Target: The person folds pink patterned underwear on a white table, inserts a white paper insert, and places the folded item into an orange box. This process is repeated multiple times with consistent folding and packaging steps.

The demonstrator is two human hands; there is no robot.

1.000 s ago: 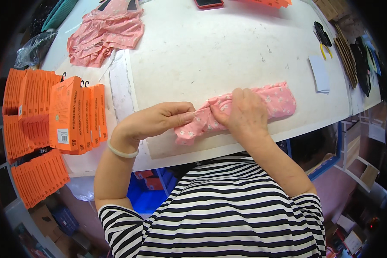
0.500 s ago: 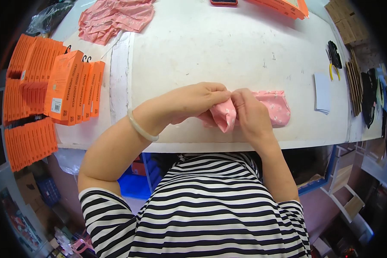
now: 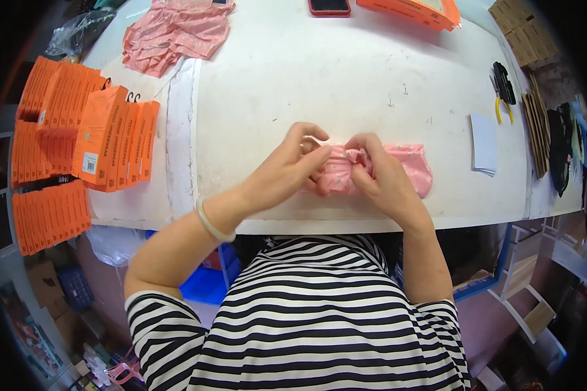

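— Pink dotted cloth: where is it seen?

— A small pink garment [image 3: 398,171] is bunched on the white desk [image 3: 372,78], close to the near edge. Its left end is gathered between both hands, and its right end is left lying flat on the desk.

— How are the hands set?

— The left hand [image 3: 293,171] is closed on the gathered end from the left, and the right hand [image 3: 378,176] is clamped on it from the right; the two hands are brought together, fingertips touching.

— What is placed around the garment?

— A white paper slip [image 3: 484,143] is laid just to its right. Yellow-handled pliers [image 3: 500,104] are seen beyond that slip. More pink garments [image 3: 176,32] are heaped far to the upper left of the garment, and orange packets [image 3: 104,137] are stacked well to its left.
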